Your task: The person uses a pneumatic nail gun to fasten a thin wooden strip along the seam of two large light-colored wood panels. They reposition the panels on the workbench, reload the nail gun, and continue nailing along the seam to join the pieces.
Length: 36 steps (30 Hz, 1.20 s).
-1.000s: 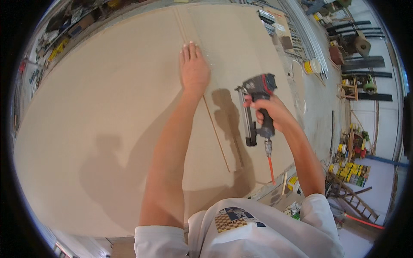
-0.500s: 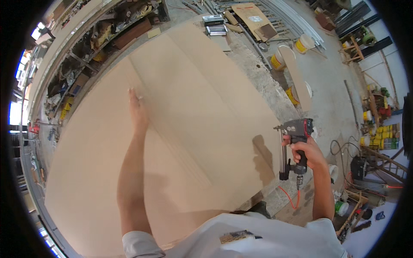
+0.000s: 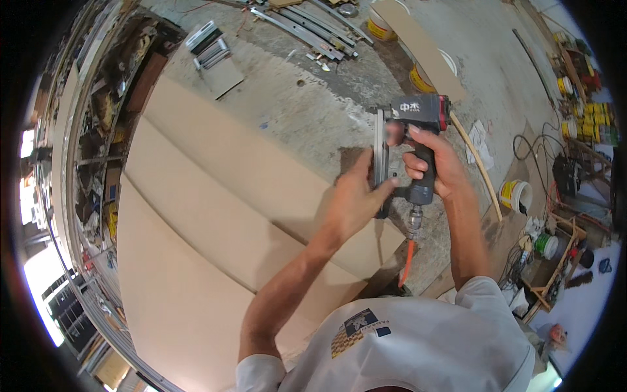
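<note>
My right hand (image 3: 443, 160) is wrapped round the grip of a black pneumatic nail gun (image 3: 418, 111), which is held up with its nose to the left. An orange air hose (image 3: 407, 261) runs down from the fitting under its grip. My left hand (image 3: 349, 202) is at the gun's long silver magazine (image 3: 379, 147), its thumb across the front and its fingers along the far left side, partly hidden. Below and to the left lie large beige boards (image 3: 196, 228), overlapping with stepped edges, and the left forearm passes over them.
At the far left stands a cluttered shelf (image 3: 140, 91). Metal rails (image 3: 304, 32) and small boxes (image 3: 208, 44) lie on the concrete floor ahead. A board strip (image 3: 418, 46) rests across buckets (image 3: 421, 80). To the right are a white bucket (image 3: 516, 195), cables and a wooden frame.
My left hand has left the board and come right to the nail gun's magazine. The right hand has raised the gun and brought it inward. The view has swung right; the boards' step edges show more strongly.
</note>
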Motion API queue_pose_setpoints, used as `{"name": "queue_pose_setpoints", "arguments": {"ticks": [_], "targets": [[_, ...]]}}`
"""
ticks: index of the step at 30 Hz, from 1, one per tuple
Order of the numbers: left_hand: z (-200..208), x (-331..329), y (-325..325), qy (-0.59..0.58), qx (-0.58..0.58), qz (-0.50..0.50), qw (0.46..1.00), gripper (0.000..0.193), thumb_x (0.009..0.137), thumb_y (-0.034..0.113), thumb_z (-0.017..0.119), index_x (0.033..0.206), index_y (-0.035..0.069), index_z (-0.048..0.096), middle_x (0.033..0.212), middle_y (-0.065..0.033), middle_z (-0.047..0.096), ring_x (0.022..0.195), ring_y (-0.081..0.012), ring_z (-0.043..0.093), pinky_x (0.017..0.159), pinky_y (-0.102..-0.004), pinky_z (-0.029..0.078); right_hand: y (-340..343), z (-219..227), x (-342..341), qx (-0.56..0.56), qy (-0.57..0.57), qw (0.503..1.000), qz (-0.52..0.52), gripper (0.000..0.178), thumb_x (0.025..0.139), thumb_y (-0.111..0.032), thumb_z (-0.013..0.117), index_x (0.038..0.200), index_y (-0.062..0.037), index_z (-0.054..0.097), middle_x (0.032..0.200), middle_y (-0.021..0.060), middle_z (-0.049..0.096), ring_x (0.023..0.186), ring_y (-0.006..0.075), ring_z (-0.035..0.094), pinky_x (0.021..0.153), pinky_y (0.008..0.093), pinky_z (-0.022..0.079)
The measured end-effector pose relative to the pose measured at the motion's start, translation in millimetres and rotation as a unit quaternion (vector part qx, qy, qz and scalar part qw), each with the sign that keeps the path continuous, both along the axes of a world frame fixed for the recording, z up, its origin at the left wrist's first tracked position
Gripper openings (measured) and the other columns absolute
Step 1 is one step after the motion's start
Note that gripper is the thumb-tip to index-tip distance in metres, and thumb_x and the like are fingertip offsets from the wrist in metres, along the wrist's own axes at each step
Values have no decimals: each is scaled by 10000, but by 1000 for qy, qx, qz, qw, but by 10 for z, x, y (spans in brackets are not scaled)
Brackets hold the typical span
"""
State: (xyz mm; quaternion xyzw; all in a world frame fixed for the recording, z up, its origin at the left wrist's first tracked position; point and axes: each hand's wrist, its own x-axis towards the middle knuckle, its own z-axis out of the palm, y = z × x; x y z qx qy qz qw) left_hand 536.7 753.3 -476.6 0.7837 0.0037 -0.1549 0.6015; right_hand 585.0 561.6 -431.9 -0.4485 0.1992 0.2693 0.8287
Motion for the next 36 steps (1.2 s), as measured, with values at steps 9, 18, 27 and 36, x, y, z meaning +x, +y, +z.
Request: {"name": "queue_pose_setpoints", "arguments": {"ticks": [9,18,27,36], "targets": [[-94,238,-446,34,93,29,995,414,922,343,730,875,-51,613,708,-278,652,707,-463,677,629,-505,525,-2,29,232,-135,-60,988,-53,354,978,-212,645,1236,30,640,1001,62,654,518,50,441,456,234,373],[-414,682,756,53,-75,-221,971,493,1013,420,499,1009,-13,735,1005,-263,710,968,-356,705,864,-454,551,-530,77,880,-199,-118,971,-55,407,954,-230,654,1268,29,656,1118,88,724,507,43,436,446,227,382],[-1252,3567,2930,-215,538,83,811,286,907,174,675,1167,67,723,1092,-199,720,996,-419,685,861,-499,537,-1094,-152,674,-320,-117,938,-69,437,966,-269,643,1303,10,642,1032,54,718,447,69,416,414,284,349],[-1429,3885,2940,-179,648,-15,740,166,847,149,704,996,76,703,1023,-192,709,984,-395,682,822,-497,540,-1452,-507,396,-316,-90,942,-61,484,991,-272,651,1411,-46,574,1221,95,690,489,89,504,439,349,447]]}}
